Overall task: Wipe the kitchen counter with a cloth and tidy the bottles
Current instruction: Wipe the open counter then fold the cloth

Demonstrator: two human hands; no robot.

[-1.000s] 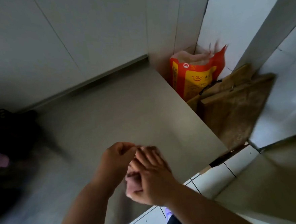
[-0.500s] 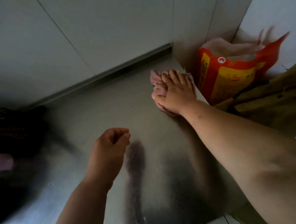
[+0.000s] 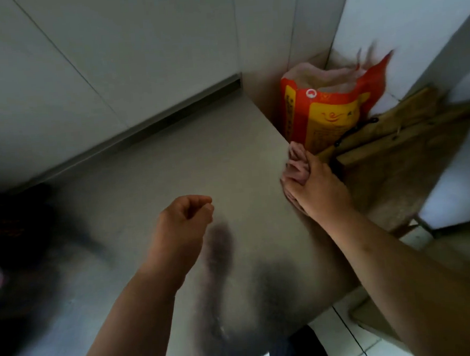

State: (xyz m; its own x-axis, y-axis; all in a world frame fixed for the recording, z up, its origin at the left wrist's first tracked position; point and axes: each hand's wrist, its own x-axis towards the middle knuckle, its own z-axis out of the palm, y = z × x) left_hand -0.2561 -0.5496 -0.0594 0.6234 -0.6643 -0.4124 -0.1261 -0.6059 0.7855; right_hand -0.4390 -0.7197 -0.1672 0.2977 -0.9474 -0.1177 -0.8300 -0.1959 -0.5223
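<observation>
Right hand (image 3: pixel 319 188) grips the crumpled pink cloth (image 3: pixel 296 162), pressing it on the smooth grey tabletop (image 3: pixel 171 160) edge, just beside the glossy red-and-yellow bag (image 3: pixel 332 112). Left hand (image 3: pixel 184 223), loosely curled and empty, hovers well left of that bag.

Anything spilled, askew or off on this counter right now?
No spill or damage shows. One oddity: the red-and-yellow sack beside the grey steel counter stands open, its top ragged. The right hand grips the crumpled pink cloth at the counter's right edge.
</observation>
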